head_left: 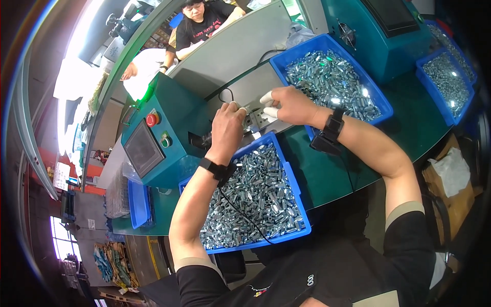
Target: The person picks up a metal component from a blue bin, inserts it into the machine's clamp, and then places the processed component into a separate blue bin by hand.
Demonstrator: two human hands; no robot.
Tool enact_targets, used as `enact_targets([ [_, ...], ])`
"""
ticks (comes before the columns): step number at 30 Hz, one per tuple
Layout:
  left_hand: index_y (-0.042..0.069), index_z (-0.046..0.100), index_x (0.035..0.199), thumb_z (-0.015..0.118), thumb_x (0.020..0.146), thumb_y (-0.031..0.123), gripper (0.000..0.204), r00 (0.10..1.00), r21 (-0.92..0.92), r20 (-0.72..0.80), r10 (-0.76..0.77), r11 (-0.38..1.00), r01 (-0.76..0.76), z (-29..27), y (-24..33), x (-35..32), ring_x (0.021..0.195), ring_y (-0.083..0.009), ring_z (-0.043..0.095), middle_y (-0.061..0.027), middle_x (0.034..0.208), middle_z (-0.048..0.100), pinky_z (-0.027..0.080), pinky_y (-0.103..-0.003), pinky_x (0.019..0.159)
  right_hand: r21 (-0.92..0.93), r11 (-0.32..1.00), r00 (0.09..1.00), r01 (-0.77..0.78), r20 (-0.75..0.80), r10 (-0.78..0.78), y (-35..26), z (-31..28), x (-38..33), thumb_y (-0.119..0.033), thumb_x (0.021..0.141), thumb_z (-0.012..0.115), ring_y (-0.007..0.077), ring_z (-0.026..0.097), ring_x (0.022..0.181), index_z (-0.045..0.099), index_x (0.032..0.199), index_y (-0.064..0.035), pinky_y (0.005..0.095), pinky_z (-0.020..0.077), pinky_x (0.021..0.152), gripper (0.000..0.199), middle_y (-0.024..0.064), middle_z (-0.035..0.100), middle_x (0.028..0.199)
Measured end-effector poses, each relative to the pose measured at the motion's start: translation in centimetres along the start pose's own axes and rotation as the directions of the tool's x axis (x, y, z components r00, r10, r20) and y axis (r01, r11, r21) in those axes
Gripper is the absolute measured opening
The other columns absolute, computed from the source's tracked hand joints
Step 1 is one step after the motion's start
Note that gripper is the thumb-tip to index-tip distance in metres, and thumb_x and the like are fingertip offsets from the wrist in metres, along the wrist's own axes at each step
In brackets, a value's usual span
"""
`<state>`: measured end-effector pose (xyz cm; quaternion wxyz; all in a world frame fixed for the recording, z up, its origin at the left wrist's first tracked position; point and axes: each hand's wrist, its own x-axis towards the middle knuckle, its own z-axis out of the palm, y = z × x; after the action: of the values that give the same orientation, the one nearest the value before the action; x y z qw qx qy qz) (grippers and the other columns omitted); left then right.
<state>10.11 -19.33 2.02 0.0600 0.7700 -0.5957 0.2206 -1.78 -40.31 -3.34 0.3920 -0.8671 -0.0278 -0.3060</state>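
At the far left stood a teal control box [163, 135] with a dark screen, a red button [152, 119] and a green button [165, 141]. Just right of it, the left hand [226, 128] rested at a small metal fixture [255, 119] on the grey plate, fingers curled together at the fixture's left edge; whether they pinched a part could not be told. Below that hand lay a blue bin [294, 192] heaped with small shiny metal sleeves [255, 194], their long axes pointing every way. The right hand [291, 105], white cots on its fingertips [268, 99], reached leftward to the fixture with fingers close together; any part between them was hidden. Behind it sat a second blue bin [381, 100] of sleeves, and at the far right a third blue bin [427, 82].
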Motion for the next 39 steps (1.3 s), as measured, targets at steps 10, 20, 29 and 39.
enact_targets([
  [10,0.005,0.074,0.098,0.065,0.085,0.002,0.016,0.998,0.002,0.046,0.031,1.000,-0.031,-0.4,0.0,-0.4,0.100,-0.0321,0.062,-0.0099,0.098,0.065,0.051,-0.042,0.088,0.178,0.975,0.975,-0.135,0.199,0.098,-0.4,0.6,-0.1,-0.022,0.093,0.078,0.0277,0.077,0.095,0.076,0.123,0.0002,0.0377,0.0596,0.086,0.037,0.0171,0.078,0.108],
  [20,0.002,0.076,0.115,0.070,0.086,-0.001,0.030,0.992,-0.248,0.013,-0.124,0.961,0.123,-6.5,3.3,-7.8,0.101,-0.0354,0.065,-0.0134,0.108,0.071,0.054,-0.046,0.089,0.246,0.966,0.927,-0.076,0.374,-0.023,-0.6,3.2,1.2,-0.026,0.092,0.076,0.0259,0.069,0.081,0.076,0.125,-0.0032,0.0388,0.0546,0.079,0.040,0.0152,0.075,0.096],
  [29,0.004,0.076,0.116,0.076,0.090,0.002,0.027,0.969,-0.328,0.166,-0.182,0.917,0.228,-8.9,4.7,-13.5,0.103,-0.0343,0.069,-0.0122,0.112,0.075,0.056,-0.043,0.091,0.341,0.920,0.813,-0.195,0.581,-0.044,-0.2,4.8,4.1,-0.021,0.096,0.075,0.0234,0.070,0.104,0.077,0.129,-0.0059,0.0363,0.0531,0.093,0.037,0.0118,0.075,0.117],
  [39,0.004,0.075,0.114,0.078,0.089,0.004,0.025,0.962,-0.386,0.208,-0.174,0.889,0.245,-7.8,4.5,-13.9,0.101,-0.0334,0.070,-0.0115,0.111,0.076,0.058,-0.043,0.089,0.421,0.886,0.915,-0.196,0.404,0.010,0.7,5.3,3.2,-0.020,0.095,0.075,0.0162,0.070,0.094,0.082,0.122,-0.0107,0.0319,0.0527,0.089,0.029,0.0087,0.081,0.103],
])
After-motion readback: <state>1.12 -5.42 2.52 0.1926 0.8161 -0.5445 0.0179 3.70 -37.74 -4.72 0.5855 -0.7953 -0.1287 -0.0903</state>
